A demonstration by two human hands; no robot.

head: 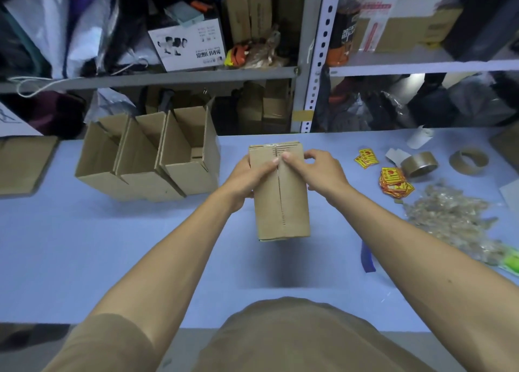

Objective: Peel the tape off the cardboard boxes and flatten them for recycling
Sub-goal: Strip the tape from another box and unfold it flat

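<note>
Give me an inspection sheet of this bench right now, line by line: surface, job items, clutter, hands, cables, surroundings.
Surface: blue table, mostly bare in front.
Job's things: closed cardboard box held above the table, clear tape along its centre seam; three open boxes standing in a row at back left.
Clutter: tape roll, empty tape core, yellow-red stickers, pile of peeled tape.
Grippers: left hand grips the box's left side; right hand grips the right side; both thumbs at the seam.
Cables: white cord hangs off the shelf.
Surroundings: metal shelving crammed with bags and cartons.

The stickers' (393, 179) print is too small to read, and the green object (512, 262) is cut off at the right edge.
</note>
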